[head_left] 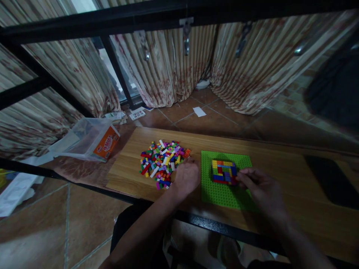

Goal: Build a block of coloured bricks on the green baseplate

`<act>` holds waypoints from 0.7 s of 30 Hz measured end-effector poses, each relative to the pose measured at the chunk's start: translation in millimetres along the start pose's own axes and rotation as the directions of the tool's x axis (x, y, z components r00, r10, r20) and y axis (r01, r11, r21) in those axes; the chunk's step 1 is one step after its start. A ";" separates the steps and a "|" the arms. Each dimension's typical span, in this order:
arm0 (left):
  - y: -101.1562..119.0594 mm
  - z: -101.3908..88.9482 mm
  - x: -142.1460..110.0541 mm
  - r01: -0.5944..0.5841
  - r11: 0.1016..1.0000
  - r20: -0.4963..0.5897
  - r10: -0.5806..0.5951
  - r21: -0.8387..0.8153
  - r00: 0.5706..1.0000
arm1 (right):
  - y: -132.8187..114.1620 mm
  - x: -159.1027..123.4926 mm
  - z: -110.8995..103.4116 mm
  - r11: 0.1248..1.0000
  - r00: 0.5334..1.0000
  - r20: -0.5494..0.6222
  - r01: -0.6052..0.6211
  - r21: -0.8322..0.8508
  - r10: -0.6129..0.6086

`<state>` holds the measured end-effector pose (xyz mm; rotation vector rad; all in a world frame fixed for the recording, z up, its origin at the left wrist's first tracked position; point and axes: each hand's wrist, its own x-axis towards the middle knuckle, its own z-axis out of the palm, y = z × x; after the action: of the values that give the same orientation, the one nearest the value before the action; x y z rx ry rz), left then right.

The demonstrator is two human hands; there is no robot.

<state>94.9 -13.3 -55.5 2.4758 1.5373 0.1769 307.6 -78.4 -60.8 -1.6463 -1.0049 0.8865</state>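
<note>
A green studded baseplate point(207, 194) lies on the wooden table, and on it stands a low square block of toy bricks point(224, 172) in yellow, blue, red and orange. My right hand point(260, 186) is at the block's right edge, thumb and fingertips pinched together. Whatever the pinch holds is too small to make out. To the left is a loose heap of small colourful bricks point(164, 160). My left hand point(187, 175) rests at the heap's right side with its fingers curled closed. Its fingertips and anything in them are hidden. Orange bricks point(187, 152) lie just beyond the knuckles.
A clear plastic box point(84, 140) with an orange label stands beyond the table's left end. On the right of the wooden table point(294, 201) lies a dark flat object point(333, 179). A black metal bar point(202, 222) runs along the near edge; striped curtains point(174, 71) hang behind.
</note>
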 end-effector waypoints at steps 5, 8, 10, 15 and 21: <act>2.5 -9.5 -0.6 -0.018 0.961 -0.043 0.007 -0.277 0.999 | -0.1 -4.3 3.9 0.996 0.995 0.053 0.088 -0.021 -0.087; 8.3 -11.9 -3.5 0.009 0.743 0.069 0.050 -0.670 0.996 | -3.8 -13.9 8.5 0.973 0.969 0.153 0.210 -0.096 -0.194; 12.7 -10.8 -6.1 0.061 0.541 0.186 0.180 -0.839 0.966 | -7.7 -21.9 11.7 0.951 0.934 0.255 0.285 -0.118 -0.248; 21.7 -11.7 -10.4 0.283 0.364 0.401 0.306 -0.887 0.864 | -15.2 -36.3 13.9 0.939 0.848 0.455 0.337 -0.070 -0.271; 31.5 -13.5 -10.9 0.316 0.373 0.428 0.270 -0.872 0.863 | -9.2 -28.4 -7.2 0.959 0.856 0.466 0.278 -0.050 -0.224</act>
<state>114.4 -34.9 -34.5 1.3569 0.8053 0.2635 301.0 -105.3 -47.5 -1.3777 -1.5858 1.0769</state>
